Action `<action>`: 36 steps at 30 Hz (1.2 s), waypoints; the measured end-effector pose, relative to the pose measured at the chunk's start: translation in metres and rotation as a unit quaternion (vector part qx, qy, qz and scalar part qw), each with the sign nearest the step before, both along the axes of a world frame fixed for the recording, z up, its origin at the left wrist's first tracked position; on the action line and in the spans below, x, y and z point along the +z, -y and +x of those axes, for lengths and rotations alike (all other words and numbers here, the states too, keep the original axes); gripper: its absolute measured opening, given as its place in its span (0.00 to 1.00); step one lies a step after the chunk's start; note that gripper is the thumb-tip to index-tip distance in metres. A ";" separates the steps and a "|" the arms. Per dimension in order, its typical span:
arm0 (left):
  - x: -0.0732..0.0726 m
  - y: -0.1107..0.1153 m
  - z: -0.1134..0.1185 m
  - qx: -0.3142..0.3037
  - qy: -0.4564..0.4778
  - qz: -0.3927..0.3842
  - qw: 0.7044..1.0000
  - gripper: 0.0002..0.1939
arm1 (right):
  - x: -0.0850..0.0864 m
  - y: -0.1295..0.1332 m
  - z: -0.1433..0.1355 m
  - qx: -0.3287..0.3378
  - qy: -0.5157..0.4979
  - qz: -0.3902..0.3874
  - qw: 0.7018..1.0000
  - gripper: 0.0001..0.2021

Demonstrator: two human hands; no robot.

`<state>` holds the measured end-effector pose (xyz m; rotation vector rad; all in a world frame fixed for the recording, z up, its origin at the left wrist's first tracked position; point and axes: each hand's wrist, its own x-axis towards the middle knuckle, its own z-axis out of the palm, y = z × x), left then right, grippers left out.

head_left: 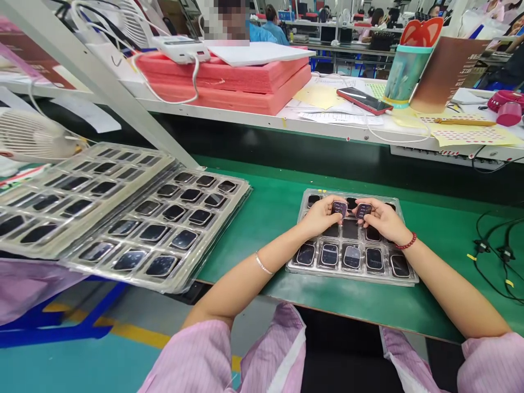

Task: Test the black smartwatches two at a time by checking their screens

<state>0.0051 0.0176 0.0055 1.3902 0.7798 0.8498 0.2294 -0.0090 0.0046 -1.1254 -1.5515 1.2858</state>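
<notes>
My left hand [323,215] grips a smartwatch body [339,208] by its edges, its screen lit with small rows of text. Another lit smartwatch body [363,210] is pinched between the thumb and fingers of my right hand [383,219]. The two watches are side by side, a small gap apart, above a clear plastic tray [352,275]. Dark square watch bodies fill the tray's front row, among them one in the middle [352,257]. My hands partly cover the back rows.
To the left, stacked clear trays [180,284] of watch bodies reach the table's edge. Black cables [491,245] lie at the right on the green mat [446,273]. Above, a shelf carries red foam blocks [245,87], a phone [364,101] and a cup [405,73]. A fan [33,134] stands far left.
</notes>
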 end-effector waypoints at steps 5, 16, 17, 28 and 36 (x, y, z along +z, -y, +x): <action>0.000 0.000 0.000 0.010 -0.004 -0.001 1.000 0.23 | -0.003 0.001 0.001 0.002 0.004 0.006 1.000 0.26; -0.003 -0.002 -0.005 -0.030 0.027 -0.015 0.999 0.35 | -0.007 -0.006 0.003 0.038 -0.069 -0.012 0.997 0.31; -0.002 -0.002 -0.005 -0.033 0.028 -0.025 0.999 0.35 | -0.006 -0.006 0.003 0.036 -0.066 -0.016 0.997 0.30; 0.004 -0.001 -0.005 -0.048 0.053 -0.063 0.995 0.38 | -0.005 -0.005 0.005 0.038 -0.030 -0.010 0.999 0.24; 0.003 -0.001 -0.004 -0.042 0.042 -0.063 0.996 0.37 | 0.000 -0.003 0.004 0.056 -0.013 0.006 0.998 0.23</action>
